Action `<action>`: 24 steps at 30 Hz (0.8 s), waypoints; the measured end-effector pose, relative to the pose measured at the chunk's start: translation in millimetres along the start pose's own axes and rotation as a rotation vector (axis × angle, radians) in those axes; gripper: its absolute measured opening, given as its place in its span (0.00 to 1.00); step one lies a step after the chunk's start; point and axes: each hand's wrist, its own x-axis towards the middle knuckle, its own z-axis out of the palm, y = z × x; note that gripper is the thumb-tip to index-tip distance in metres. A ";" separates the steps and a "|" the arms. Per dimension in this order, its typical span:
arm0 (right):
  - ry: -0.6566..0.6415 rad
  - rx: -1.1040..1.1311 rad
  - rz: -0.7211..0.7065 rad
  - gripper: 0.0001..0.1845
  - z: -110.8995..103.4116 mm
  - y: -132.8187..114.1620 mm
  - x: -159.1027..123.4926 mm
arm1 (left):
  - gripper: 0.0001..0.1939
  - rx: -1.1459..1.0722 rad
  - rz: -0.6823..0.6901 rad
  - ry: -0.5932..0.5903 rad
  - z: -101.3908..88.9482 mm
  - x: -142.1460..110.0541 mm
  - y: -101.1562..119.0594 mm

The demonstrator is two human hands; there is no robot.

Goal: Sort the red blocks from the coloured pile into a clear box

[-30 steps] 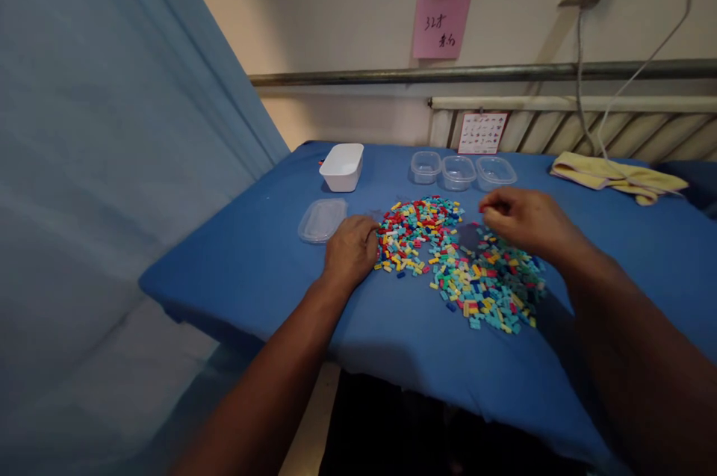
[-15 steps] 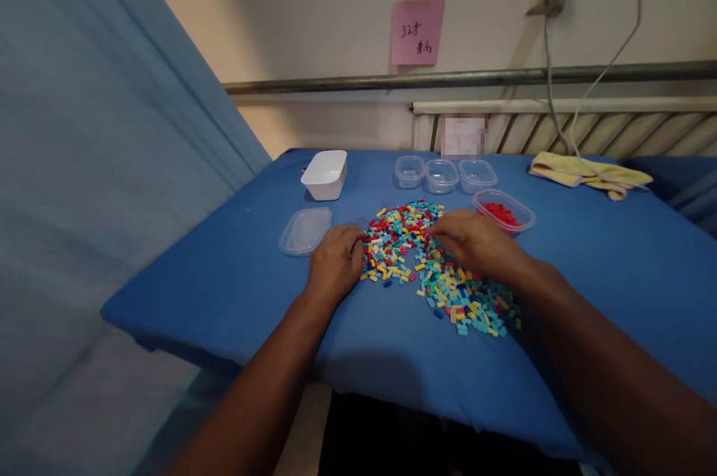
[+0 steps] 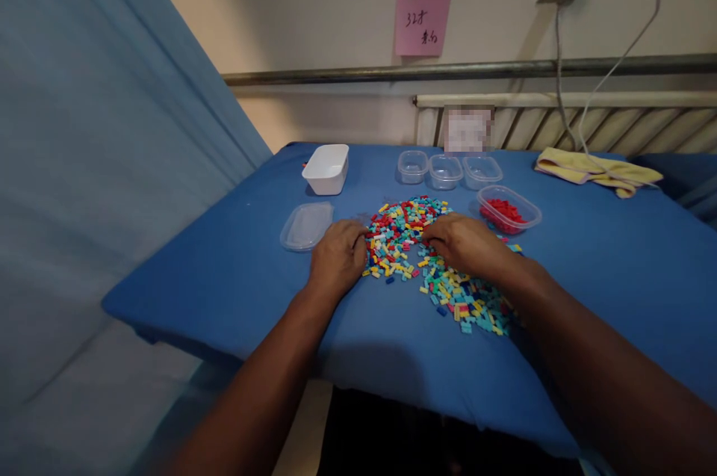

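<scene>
Now the left hand (image 3: 337,258) rests curled at the brick pile's (image 3: 408,237) left edge, lid (image 3: 306,226) just beside it; right hand (image 3: 464,243) lies on the pile, fingers bent down, pinch unclear, red tub (image 3: 508,209) just beyond.

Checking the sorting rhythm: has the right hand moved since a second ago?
Yes. The right hand came leftward from beside the clear tubs onto the brick pile.
</scene>
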 end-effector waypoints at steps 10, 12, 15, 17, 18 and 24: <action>-0.039 -0.038 -0.005 0.20 2.0 -12.4 3.3 | 0.11 0.006 -0.016 -0.004 1.2 -0.9 1.6; -0.036 -0.025 -0.010 0.23 3.4 -15.4 3.9 | 0.11 0.007 -0.010 0.001 1.4 -1.5 1.6; -0.037 -0.025 -0.021 0.25 5.0 -18.4 5.4 | 0.11 0.026 -0.016 -0.004 1.4 -2.2 2.0; -0.036 -0.020 -0.031 0.24 5.1 -19.7 6.1 | 0.11 0.028 -0.019 -0.003 1.3 -2.2 2.4; -0.033 -0.012 -0.037 0.24 4.9 -20.4 6.2 | 0.11 0.023 -0.020 -0.003 1.3 -2.1 2.5; -0.012 -0.020 -0.086 0.19 1.9 -24.1 4.2 | 0.12 0.014 -0.024 -0.011 1.5 -1.4 2.3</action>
